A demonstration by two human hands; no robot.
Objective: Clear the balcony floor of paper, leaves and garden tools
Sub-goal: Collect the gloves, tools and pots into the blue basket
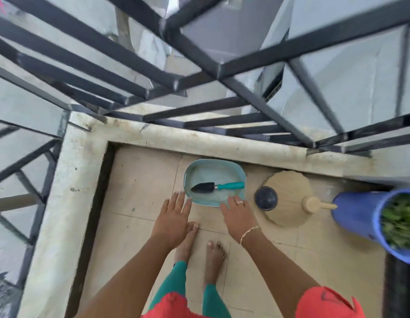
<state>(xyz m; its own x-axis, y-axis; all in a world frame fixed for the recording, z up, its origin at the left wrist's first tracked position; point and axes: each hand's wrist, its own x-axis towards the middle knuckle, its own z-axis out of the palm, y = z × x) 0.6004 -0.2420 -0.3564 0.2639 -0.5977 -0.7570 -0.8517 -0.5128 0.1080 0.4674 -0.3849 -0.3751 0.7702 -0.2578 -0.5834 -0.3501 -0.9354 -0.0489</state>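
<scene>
A pale concrete kerb (61, 180) runs along the left and far edges of the tiled balcony floor (139, 180), with dark metal railing bars (199, 65) rising above it. The left hand (174, 216) is stretched out flat with straight, spread fingers, its tips just beside the near left edge of a teal tray (194, 171); I cannot tell whether they touch it. The tray sits on the floor close to the far kerb, and a garden trowel (216, 187) lies inside it, black blade to the left, teal handle to the right. The right hand (236, 214) reaches to the tray's near right corner, fingertips over the rim; whether they grip it cannot be told. The hands are apart, with two bare feet (214, 255) below them. Just right of the tray a dark round object (266, 198) rests against a tan round object (286, 191). At the floor's right edge is a blue pot (360, 212) of green leaves.
</scene>
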